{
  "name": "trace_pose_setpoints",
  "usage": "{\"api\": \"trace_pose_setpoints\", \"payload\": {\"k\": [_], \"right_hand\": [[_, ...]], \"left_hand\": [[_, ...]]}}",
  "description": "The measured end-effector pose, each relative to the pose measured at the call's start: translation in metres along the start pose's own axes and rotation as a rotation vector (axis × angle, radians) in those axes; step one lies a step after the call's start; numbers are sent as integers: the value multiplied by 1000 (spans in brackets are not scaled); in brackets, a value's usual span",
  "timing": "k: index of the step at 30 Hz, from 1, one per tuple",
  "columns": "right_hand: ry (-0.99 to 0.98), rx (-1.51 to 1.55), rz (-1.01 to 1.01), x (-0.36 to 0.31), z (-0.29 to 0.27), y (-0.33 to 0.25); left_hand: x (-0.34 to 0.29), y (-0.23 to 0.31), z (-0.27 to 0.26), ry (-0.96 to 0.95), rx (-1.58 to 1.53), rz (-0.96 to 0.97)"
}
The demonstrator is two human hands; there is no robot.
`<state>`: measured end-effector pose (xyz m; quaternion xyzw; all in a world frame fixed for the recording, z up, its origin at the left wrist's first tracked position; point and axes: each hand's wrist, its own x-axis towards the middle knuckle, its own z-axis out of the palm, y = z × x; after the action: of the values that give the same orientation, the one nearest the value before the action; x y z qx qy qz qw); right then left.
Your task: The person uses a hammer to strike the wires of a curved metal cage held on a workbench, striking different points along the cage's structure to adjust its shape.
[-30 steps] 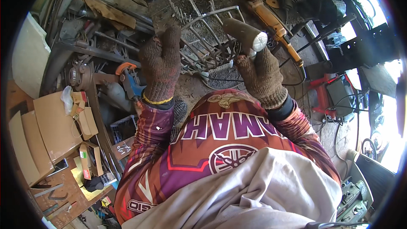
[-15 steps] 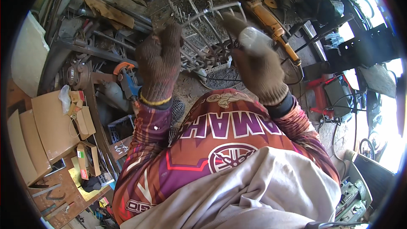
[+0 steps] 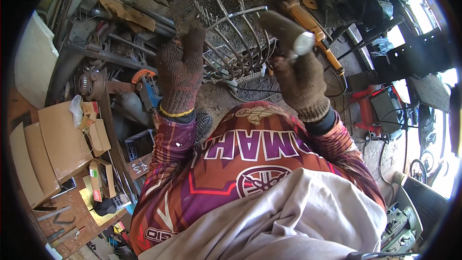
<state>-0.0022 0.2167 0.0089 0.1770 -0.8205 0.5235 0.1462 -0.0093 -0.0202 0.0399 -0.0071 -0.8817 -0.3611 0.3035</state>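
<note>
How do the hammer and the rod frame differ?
The hammer has one thick, cylindrical head; the rod frame is thin, spaced bars. The hammer's end face is bright; the frame's bars are duller grey. The hammer is in the right hand; the frame's crossbar runs to the left hand. Both look metal.

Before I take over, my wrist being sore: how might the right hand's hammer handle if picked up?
The hammer is probably heavy for its size, being thick with a shiny, metal-looking end. Its rounded sides suggest it might roll if pushed.
</note>
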Motion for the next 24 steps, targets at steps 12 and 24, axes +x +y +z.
{"api": "trace_pose_setpoints", "payload": {"k": [12,24], "right_hand": [[58,15,-57,8,-2,10],[23,283,123,-2,6,18]], "left_hand": [[1,-15,3,8,-16,-6],[-3,-22,2,39,-396,-268]]}}
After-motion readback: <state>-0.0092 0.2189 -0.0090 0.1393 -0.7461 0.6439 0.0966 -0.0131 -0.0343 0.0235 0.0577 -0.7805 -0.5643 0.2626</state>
